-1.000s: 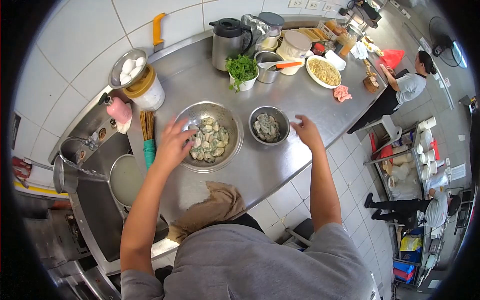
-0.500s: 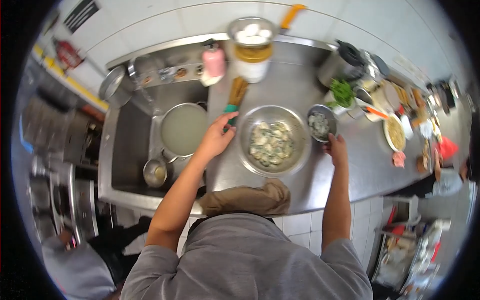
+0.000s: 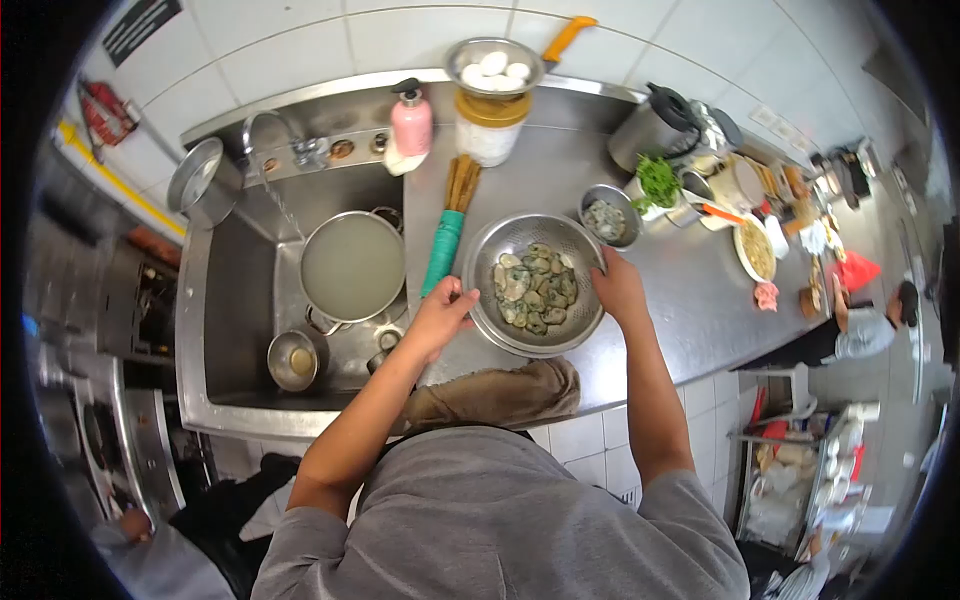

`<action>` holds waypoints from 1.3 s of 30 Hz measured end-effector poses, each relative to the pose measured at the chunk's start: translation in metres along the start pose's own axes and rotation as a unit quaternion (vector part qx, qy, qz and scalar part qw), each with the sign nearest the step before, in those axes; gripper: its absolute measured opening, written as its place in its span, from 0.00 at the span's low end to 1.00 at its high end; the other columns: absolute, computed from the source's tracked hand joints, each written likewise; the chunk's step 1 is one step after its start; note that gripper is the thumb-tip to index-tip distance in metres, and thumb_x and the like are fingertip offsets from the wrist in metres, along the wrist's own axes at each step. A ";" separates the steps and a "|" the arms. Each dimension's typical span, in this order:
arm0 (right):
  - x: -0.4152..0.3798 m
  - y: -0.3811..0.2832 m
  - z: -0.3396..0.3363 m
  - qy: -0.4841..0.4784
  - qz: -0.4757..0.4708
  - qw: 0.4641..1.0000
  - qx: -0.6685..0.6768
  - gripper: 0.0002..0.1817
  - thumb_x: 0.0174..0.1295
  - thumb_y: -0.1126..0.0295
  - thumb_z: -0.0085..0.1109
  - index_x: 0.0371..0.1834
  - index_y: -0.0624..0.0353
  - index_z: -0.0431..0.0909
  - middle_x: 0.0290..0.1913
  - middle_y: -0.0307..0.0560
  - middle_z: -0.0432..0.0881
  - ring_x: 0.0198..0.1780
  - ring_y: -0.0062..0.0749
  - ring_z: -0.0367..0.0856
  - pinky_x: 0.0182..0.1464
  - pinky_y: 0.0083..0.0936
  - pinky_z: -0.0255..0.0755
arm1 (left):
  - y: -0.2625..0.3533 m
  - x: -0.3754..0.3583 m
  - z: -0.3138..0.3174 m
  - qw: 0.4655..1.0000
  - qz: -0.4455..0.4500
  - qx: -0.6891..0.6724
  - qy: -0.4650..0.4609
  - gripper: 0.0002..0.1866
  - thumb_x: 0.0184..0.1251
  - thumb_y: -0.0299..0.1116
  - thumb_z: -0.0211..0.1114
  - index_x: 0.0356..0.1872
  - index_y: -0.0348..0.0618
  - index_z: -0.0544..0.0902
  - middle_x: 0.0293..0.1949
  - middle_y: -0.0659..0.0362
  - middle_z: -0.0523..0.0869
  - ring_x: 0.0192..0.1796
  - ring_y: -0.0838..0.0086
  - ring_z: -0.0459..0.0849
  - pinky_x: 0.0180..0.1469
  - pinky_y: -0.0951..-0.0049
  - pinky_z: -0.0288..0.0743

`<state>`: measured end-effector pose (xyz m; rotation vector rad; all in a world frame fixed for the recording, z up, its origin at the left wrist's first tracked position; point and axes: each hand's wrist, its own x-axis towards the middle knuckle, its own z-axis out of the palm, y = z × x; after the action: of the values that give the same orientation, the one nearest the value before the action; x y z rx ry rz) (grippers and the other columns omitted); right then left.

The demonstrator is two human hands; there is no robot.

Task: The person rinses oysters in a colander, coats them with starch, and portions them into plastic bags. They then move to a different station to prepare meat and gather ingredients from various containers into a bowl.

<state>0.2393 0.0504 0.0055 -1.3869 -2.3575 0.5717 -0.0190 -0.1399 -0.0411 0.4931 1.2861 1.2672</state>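
A perforated metal colander (image 3: pixel 490 325) holding oysters (image 3: pixel 536 288) sits between my hands, with another metal rim showing just beneath it. My left hand (image 3: pixel 441 318) grips its left rim, thumb on the edge. On the right rim, my right hand (image 3: pixel 617 285) is closed, fingers partly hidden by the colander. Behind my right hand a small metal bowl (image 3: pixel 632 222) holds greyish pieces. To the left of the colander lies a bundle of sticks (image 3: pixel 462 183) with a green-wrapped handle (image 3: pixel 443 252).
At left, a sink (image 3: pixel 240 335) holds a pot of cloudy water (image 3: pixel 353 268) under a running tap (image 3: pixel 262 122). A brown cloth (image 3: pixel 490 393) lies along the front edge. Behind stand a pink bottle (image 3: pixel 411 128) and a jar (image 3: pixel 490 135). Other people are at both sides.
My right hand has let go of the small bowl, now farther back, and taken the colander's right rim. My left hand has moved from the green handle to the left rim. The colander is tilted slightly.
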 end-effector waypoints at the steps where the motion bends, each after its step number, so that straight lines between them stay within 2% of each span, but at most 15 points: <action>1: -0.003 -0.001 -0.003 -0.003 0.020 1.000 -0.009 0.21 0.60 0.68 0.59 0.57 0.58 0.72 0.41 0.67 0.84 0.47 0.67 0.81 0.49 0.53 0.74 | 0.002 0.003 0.004 1.000 -0.001 -0.015 0.009 0.10 0.72 0.37 0.65 0.34 0.51 0.72 0.34 0.68 0.72 0.37 0.80 0.72 0.42 0.67 0.80; 2: -0.006 -0.003 -0.006 -0.004 0.038 0.999 -0.017 0.19 0.61 0.67 0.57 0.56 0.57 0.72 0.40 0.67 0.84 0.46 0.68 0.81 0.48 0.55 0.73 | 0.005 0.004 0.006 0.998 -0.020 -0.051 0.003 0.15 0.71 0.36 0.66 0.28 0.55 0.67 0.30 0.70 0.69 0.33 0.82 0.67 0.38 0.70 0.75; 7: -0.029 -0.019 -0.044 0.050 0.118 0.992 -0.014 0.19 0.62 0.68 0.54 0.57 0.60 0.71 0.40 0.69 0.83 0.46 0.70 0.80 0.48 0.56 0.73 | -0.004 0.026 0.021 0.998 0.022 -0.058 0.017 0.15 0.70 0.33 0.65 0.25 0.54 0.68 0.23 0.70 0.68 0.27 0.83 0.67 0.31 0.75 0.67; 9: -0.037 -0.003 -0.061 0.099 0.112 0.989 0.007 0.21 0.61 0.69 0.54 0.58 0.63 0.72 0.46 0.70 0.82 0.51 0.67 0.80 0.53 0.50 0.73 | 0.000 0.039 0.029 0.973 0.085 -0.198 0.077 0.13 0.68 0.29 0.63 0.25 0.53 0.70 0.23 0.68 0.73 0.27 0.82 0.70 0.32 0.76 0.69; 10: -0.043 0.010 -0.073 0.107 0.114 0.988 0.007 0.21 0.61 0.69 0.54 0.58 0.63 0.72 0.46 0.70 0.82 0.51 0.67 0.80 0.53 0.50 0.73 | 0.010 0.039 0.026 0.973 0.077 -0.203 0.081 0.08 0.66 0.24 0.60 0.28 0.49 0.74 0.28 0.64 0.79 0.31 0.78 0.76 0.37 0.74 0.74; 14: -0.082 0.067 -0.127 0.117 0.179 0.967 0.136 0.22 0.58 0.71 0.54 0.57 0.65 0.73 0.51 0.63 0.81 0.56 0.48 0.79 0.60 0.37 0.69 | 0.024 0.044 0.021 0.971 0.058 -0.217 0.080 0.05 0.63 0.21 0.58 0.38 0.41 0.79 0.36 0.58 0.84 0.38 0.71 0.82 0.45 0.69 0.78; 15: -0.093 0.086 -0.135 0.123 0.181 0.966 0.140 0.22 0.58 0.71 0.54 0.57 0.65 0.73 0.51 0.63 0.81 0.56 0.48 0.79 0.60 0.37 0.69 | 0.030 0.045 0.023 0.973 0.060 -0.211 0.076 0.05 0.63 0.21 0.58 0.38 0.41 0.79 0.36 0.58 0.84 0.38 0.71 0.82 0.45 0.69 0.78; 18: -0.121 0.121 -0.140 0.155 0.206 0.958 0.129 0.20 0.58 0.72 0.53 0.54 0.65 0.74 0.43 0.60 0.82 0.46 0.44 0.83 0.51 0.38 0.75 | 0.050 0.045 0.035 0.975 0.074 -0.190 0.084 0.04 0.64 0.22 0.58 0.37 0.41 0.78 0.35 0.59 0.84 0.38 0.72 0.81 0.45 0.70 0.78; 20: -0.136 0.122 -0.138 0.139 0.282 0.932 0.180 0.17 0.58 0.74 0.52 0.52 0.64 0.74 0.36 0.57 0.82 0.33 0.40 0.83 0.34 0.35 0.78 | 0.065 0.052 0.042 0.975 0.100 -0.172 0.102 0.04 0.65 0.23 0.58 0.39 0.41 0.78 0.37 0.58 0.84 0.39 0.71 0.82 0.46 0.68 0.79; 21: -0.142 0.132 -0.131 0.143 0.286 0.929 0.186 0.17 0.58 0.74 0.52 0.52 0.64 0.74 0.36 0.57 0.82 0.33 0.40 0.83 0.34 0.35 0.78 | 0.075 0.053 0.047 0.976 0.100 -0.165 0.098 0.04 0.65 0.23 0.58 0.39 0.41 0.78 0.37 0.58 0.84 0.39 0.71 0.82 0.46 0.68 0.79; 23: -0.154 0.162 -0.107 0.134 0.292 0.935 0.149 0.17 0.58 0.75 0.51 0.51 0.64 0.73 0.31 0.53 0.81 0.23 0.36 0.80 0.23 0.31 0.74 | 0.098 0.056 0.058 0.971 0.127 -0.162 0.124 0.05 0.67 0.24 0.58 0.42 0.41 0.76 0.40 0.56 0.83 0.41 0.70 0.83 0.47 0.67 0.79; 25: -0.162 0.167 -0.094 0.143 0.309 0.923 0.180 0.17 0.58 0.75 0.51 0.51 0.64 0.73 0.30 0.51 0.81 0.23 0.34 0.80 0.22 0.30 0.73 | 0.116 0.062 0.071 0.970 0.145 -0.151 0.121 0.05 0.70 0.27 0.58 0.44 0.40 0.75 0.43 0.55 0.83 0.41 0.69 0.83 0.47 0.67 0.80; 28: -0.169 0.172 -0.082 0.133 0.350 0.895 0.240 0.16 0.58 0.74 0.50 0.50 0.64 0.73 0.29 0.51 0.81 0.23 0.33 0.80 0.21 0.29 0.73 | 0.136 0.077 0.088 0.963 0.216 -0.088 0.134 0.07 0.75 0.35 0.58 0.39 0.42 0.76 0.34 0.60 0.81 0.35 0.76 0.81 0.37 0.74 0.76; 32: -0.171 0.184 -0.071 0.133 0.363 0.877 0.283 0.17 0.57 0.74 0.50 0.51 0.63 0.73 0.29 0.50 0.80 0.22 0.32 0.79 0.20 0.28 0.72 | 0.145 0.109 0.108 0.948 0.268 -0.026 0.169 0.11 0.76 0.35 0.57 0.31 0.44 0.77 0.26 0.66 0.76 0.28 0.81 0.72 0.30 0.76 0.68; 39: -0.170 0.188 -0.076 0.112 0.373 0.862 0.324 0.19 0.56 0.73 0.51 0.53 0.62 0.73 0.29 0.48 0.80 0.24 0.30 0.79 0.22 0.28 0.72 | 0.152 0.131 0.159 0.929 0.321 -0.031 0.180 0.11 0.75 0.33 0.57 0.28 0.45 0.76 0.21 0.68 0.71 0.25 0.84 0.67 0.29 0.77 0.63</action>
<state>0.4945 -0.0043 -0.0396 -1.8301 -1.1789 1.1872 0.0325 0.0794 0.0811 0.6914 1.4351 2.0144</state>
